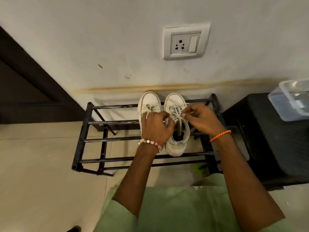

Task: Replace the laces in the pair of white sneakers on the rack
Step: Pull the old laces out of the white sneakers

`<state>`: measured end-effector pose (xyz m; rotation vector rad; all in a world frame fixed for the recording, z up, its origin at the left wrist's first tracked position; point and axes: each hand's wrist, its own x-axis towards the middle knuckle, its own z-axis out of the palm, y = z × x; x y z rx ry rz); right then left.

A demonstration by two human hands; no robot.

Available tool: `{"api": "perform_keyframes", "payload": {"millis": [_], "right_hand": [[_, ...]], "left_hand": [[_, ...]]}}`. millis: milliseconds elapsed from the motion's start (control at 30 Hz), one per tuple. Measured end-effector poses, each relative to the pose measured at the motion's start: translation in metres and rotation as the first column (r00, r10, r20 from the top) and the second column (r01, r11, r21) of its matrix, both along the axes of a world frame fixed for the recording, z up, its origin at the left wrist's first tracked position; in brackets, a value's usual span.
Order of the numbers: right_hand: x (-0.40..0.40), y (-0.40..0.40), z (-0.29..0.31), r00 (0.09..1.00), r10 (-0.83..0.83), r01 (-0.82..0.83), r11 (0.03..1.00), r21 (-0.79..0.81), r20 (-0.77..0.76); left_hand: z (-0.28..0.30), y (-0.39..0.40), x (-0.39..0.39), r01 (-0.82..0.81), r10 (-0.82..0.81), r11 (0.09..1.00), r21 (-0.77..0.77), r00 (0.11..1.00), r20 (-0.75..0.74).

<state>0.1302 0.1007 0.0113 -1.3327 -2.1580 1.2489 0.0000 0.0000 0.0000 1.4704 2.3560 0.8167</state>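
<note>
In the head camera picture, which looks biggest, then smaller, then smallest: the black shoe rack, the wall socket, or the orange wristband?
1. black shoe rack
2. wall socket
3. orange wristband

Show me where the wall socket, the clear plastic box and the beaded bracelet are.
wall socket (180,45): head view, on the pin holes.
clear plastic box (291,99): head view, on its lid.
beaded bracelet (150,142): head view, on the beads.

Two white sneakers (167,118) are stood side by side on a black metal rack (93,141). The right sneaker's lace (175,113) is pinched by the right hand (202,119); the left hand (155,128) is curled beside its tongue.
</note>
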Motion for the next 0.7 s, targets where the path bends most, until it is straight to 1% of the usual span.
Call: {"api": "perform_keyframes", "payload": {"millis": [33,67,133,167,267,333,400,467,533,600,633,667,700], "right_hand": [[0.001,-0.008,0.000,1.000,0.021,-0.021,1.000,-0.019,-0.002],[0.002,-0.014,0.001,1.000,0.005,-0.005,1.000,-0.017,0.001],[0.002,-0.024,0.000,0.999,-0.046,0.046,0.998,0.046,-0.008],[0.003,-0.029,-0.002,0.998,-0.066,0.067,0.993,0.095,-0.016],[0.009,-0.037,-0.006,0.994,-0.107,0.110,0.965,0.239,-0.026],[0.009,-0.041,-0.006,0.992,-0.117,0.126,0.950,0.287,-0.049],[0.007,-0.042,-0.004,0.984,-0.149,0.171,0.943,0.287,-0.095],[0.006,-0.041,0.000,0.972,-0.204,0.226,0.948,0.225,-0.118],[0.006,-0.042,0.007,0.954,-0.247,0.268,0.957,0.114,-0.171],[0.006,-0.043,0.028,0.903,-0.277,0.282,0.959,-0.033,-0.327],[0.006,-0.043,0.044,0.853,-0.285,0.269,0.958,-0.100,-0.438],[0.007,-0.043,0.062,0.779,-0.292,0.244,0.956,-0.161,-0.555],[0.008,-0.042,0.081,0.685,-0.300,0.206,0.954,-0.218,-0.664]], "left_hand": [[0.001,-0.005,0.006,0.007,-0.007,1.000,-0.002,1.000,-0.007],[0.003,-0.009,0.014,-0.004,0.003,1.000,-0.015,0.998,-0.064],[0.002,-0.011,0.027,-0.029,0.021,0.998,-0.051,0.989,-0.147],[0.000,-0.011,0.032,-0.033,0.025,0.998,-0.048,0.987,-0.158],[-0.005,-0.013,0.040,-0.095,0.088,0.994,-0.045,0.987,-0.131],[-0.006,-0.014,0.046,-0.101,0.088,0.992,-0.072,0.981,-0.172],[-0.008,-0.015,0.050,-0.091,0.071,0.992,-0.090,0.977,-0.202],[-0.008,-0.015,0.050,-0.095,0.070,0.990,-0.104,0.972,-0.222],[-0.008,-0.014,0.051,-0.114,0.092,0.989,-0.089,0.971,-0.222],[-0.007,-0.013,0.051,-0.117,0.099,0.991,-0.071,0.971,-0.219],[-0.007,-0.013,0.051,-0.118,0.099,0.991,-0.071,0.970,-0.222],[-0.007,-0.013,0.051,-0.117,0.096,0.990,-0.079,0.970,-0.224],[-0.008,-0.013,0.050,-0.116,0.093,0.989,-0.088,0.968,-0.231]]}}
